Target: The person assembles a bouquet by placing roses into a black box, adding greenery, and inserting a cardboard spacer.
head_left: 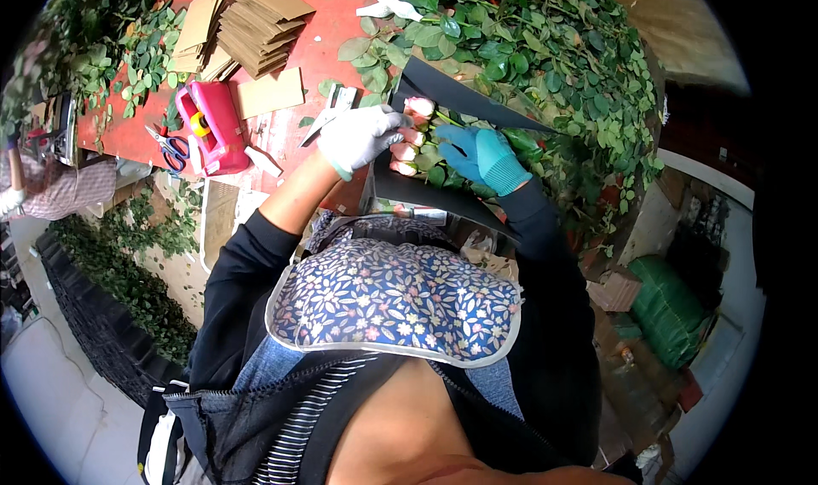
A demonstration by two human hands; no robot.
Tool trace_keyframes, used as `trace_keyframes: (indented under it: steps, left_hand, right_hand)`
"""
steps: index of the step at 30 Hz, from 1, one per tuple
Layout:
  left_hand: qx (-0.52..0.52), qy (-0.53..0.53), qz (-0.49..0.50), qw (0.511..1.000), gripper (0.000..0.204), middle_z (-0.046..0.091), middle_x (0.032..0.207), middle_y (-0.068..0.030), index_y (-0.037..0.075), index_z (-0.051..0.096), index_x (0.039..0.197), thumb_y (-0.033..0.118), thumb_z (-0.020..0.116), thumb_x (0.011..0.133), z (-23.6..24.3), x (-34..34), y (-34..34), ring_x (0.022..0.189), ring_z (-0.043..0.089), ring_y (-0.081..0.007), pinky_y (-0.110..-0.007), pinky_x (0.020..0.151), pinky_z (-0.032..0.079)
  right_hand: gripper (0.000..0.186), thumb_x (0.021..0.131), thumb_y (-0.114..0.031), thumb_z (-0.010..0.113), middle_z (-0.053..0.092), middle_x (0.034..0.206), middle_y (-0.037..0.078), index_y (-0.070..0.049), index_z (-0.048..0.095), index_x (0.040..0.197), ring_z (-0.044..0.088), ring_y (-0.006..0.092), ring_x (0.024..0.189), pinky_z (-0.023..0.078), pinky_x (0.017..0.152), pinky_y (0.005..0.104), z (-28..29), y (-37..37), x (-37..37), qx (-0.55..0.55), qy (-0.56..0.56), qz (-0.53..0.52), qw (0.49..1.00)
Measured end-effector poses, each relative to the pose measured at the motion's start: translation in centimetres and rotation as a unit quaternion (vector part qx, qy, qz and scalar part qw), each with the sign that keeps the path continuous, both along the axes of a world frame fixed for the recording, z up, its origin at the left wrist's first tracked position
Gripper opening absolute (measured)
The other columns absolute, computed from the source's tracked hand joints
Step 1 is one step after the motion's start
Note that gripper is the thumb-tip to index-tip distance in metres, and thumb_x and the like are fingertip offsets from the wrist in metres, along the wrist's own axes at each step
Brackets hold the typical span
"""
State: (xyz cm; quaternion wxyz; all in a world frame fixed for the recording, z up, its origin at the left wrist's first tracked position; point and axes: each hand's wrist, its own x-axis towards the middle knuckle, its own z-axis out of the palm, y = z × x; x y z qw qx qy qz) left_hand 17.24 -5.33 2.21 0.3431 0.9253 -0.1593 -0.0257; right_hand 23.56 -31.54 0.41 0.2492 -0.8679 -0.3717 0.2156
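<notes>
Several pale pink roses (404, 152) lie in a row on a black wrapping sheet (426, 193), heads to the left and leafy stems to the right. My left hand (362, 135), in a white glove, is at the flower heads with its fingers curled together against a rose (412, 135). In a blue glove, my right hand (484, 155) rests over the leaves and stems, fingers stretched toward the blooms. The sheet's far flap (464, 93) stands up behind the roses. A flat light-coloured tool (322, 120) lies just beyond my left wrist.
A pink tape dispenser (220, 131) and scissors (173, 151) sit left on the red table (336, 9). Behind them are stacked brown cardboard pieces (260, 33). Leafy rose stems (545, 59) heap up at the far right. Another person's checked sleeve (72, 187) shows at far left.
</notes>
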Motion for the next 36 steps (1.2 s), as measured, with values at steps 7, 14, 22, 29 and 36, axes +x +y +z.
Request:
trace_keyframes:
  steps: [7,14,22,29,36]
  left_hand:
    - [-0.048,0.080,-0.068,0.993,0.022,0.066,0.091,-0.0105,0.012,0.067,0.104,0.022,0.070,0.084,-4.2,1.4,-1.0,0.086,0.065,-0.0307,-0.039,0.074,0.052]
    - [0.023,0.101,-0.109,0.989,0.017,0.066,0.084,-0.0112,0.012,0.066,0.097,0.022,0.067,0.083,-7.3,2.5,-2.1,0.079,0.065,-0.0323,-0.041,0.069,0.052]
    - [0.040,0.117,-0.141,0.982,0.016,0.065,0.082,-0.0127,0.013,0.066,0.096,0.022,0.067,0.083,-7.0,3.1,-2.0,0.078,0.065,-0.0323,-0.041,0.070,0.052]
    - [0.020,0.102,-0.154,0.983,0.025,0.064,0.088,-0.0131,0.008,0.062,0.101,0.023,0.070,0.082,-6.8,2.6,-1.5,0.084,0.065,-0.0327,-0.040,0.073,0.052]
    - [0.018,0.149,-0.145,0.978,0.015,0.064,0.081,-0.0126,0.008,0.058,0.092,0.016,0.065,0.081,-6.1,2.5,-2.4,0.076,0.065,-0.0311,-0.040,0.067,0.052]
  right_hand:
    - [0.028,0.089,-0.033,0.060,0.068,0.083,0.016,-0.012,0.068,0.106,0.066,0.0365,0.071,0.051,0.064,0.0485,-0.1,1.6,-1.2,-0.055,-0.012,0.128,0.990]
    - [0.021,0.092,-0.021,0.051,0.070,0.090,0.018,-0.008,0.065,0.102,0.068,0.0370,0.081,0.052,0.067,0.0511,-1.5,3.5,-1.5,-0.255,0.017,0.158,0.954]
    - [0.024,0.091,-0.015,0.051,0.070,0.099,0.020,-0.007,0.067,0.108,0.070,0.0358,0.089,0.053,0.067,0.0535,0.1,5.9,-1.3,-0.354,0.037,0.175,0.918]
    - [0.021,0.092,-0.016,0.052,0.070,0.094,0.021,-0.007,0.068,0.101,0.070,0.0374,0.083,0.053,0.062,0.0550,-0.8,5.4,-1.4,-0.337,0.043,0.156,0.928]
    - [0.020,0.092,-0.024,0.051,0.068,0.073,0.014,-0.008,0.063,0.091,0.068,0.0340,0.068,0.051,0.058,0.0505,-0.8,3.7,-2.6,-0.239,-0.053,0.173,0.954]
